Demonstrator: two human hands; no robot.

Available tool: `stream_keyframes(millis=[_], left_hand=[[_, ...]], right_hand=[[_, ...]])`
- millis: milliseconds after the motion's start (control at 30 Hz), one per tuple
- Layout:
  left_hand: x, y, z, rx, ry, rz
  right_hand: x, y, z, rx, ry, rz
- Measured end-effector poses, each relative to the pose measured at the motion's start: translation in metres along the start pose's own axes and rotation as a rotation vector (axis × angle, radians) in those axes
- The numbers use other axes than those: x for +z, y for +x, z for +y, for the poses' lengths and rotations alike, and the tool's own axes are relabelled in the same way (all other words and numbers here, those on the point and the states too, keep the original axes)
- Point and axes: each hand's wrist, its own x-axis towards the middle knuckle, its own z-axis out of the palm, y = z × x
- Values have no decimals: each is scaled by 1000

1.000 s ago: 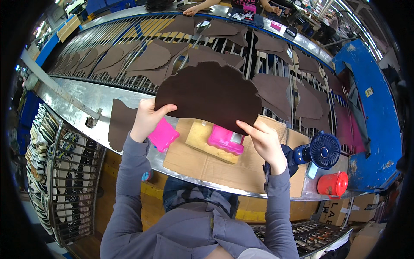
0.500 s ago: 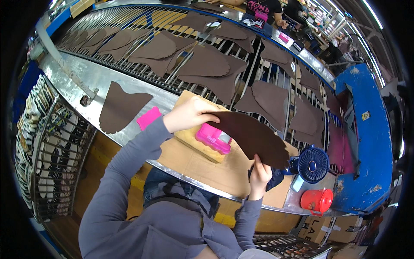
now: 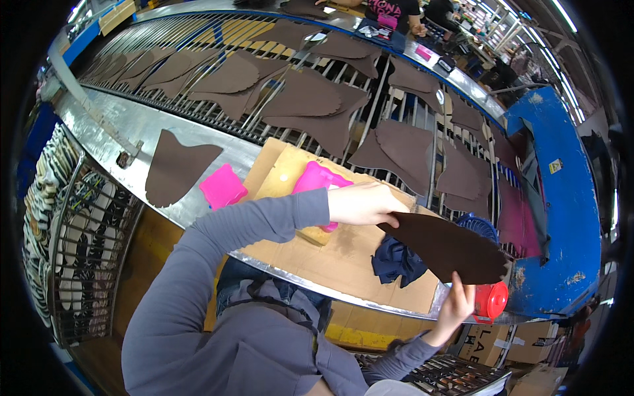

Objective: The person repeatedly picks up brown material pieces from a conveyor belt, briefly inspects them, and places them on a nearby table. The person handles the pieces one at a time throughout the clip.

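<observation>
Between my two hands, over the right part of the bench, hangs a dark brown cut panel point(image 3: 446, 247), perhaps leather. My left hand point(image 3: 370, 203) pinches its left end between thumb and fingers. At the lower right edge, my right hand point(image 3: 457, 305) grips it too. Left of it, a bright pink tray point(image 3: 319, 175) rests on a pale yellow block point(image 3: 281, 175), partly covered by my left forearm. A crumpled navy cloth point(image 3: 398, 259) lies just below the panel on a cardboard sheet point(image 3: 343, 270). One similar brown panel point(image 3: 177, 168) lies flat on the metal ledge.
A pink lid-like piece point(image 3: 223, 187) lies left of the block. Beyond the bench, several brown panels rest on a slatted conveyor point(image 3: 386, 92). A blue fan point(image 3: 481, 224) and red bucket point(image 3: 492, 300) stand right, near a blue machine point(image 3: 561, 211). A rack point(image 3: 86, 264) stands left; a co-worker point(image 3: 394, 14) is opposite.
Both hands have carried the brown panel to the right, away from the pink tray. It now partly covers the fan and bucket, and the navy cloth shows more fully.
</observation>
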Motion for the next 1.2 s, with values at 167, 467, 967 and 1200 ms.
stream_keyframes(millis=[167, 467, 967, 1200], left_hand=[[-29, 20, 4, 210, 283, 192], [-150, 15, -16, 198, 881, 425], [-127, -400, -92, -974, 75, 1522], [-74, -496, -131, -1225, 142, 1434]], right_hand=[[-40, 61, -35, -126, 60, 77], [40, 201, -81, -287, 141, -185], [375, 267, 54, 851, 1596, 387], [441, 243, 73, 1065, 1670, 670]])
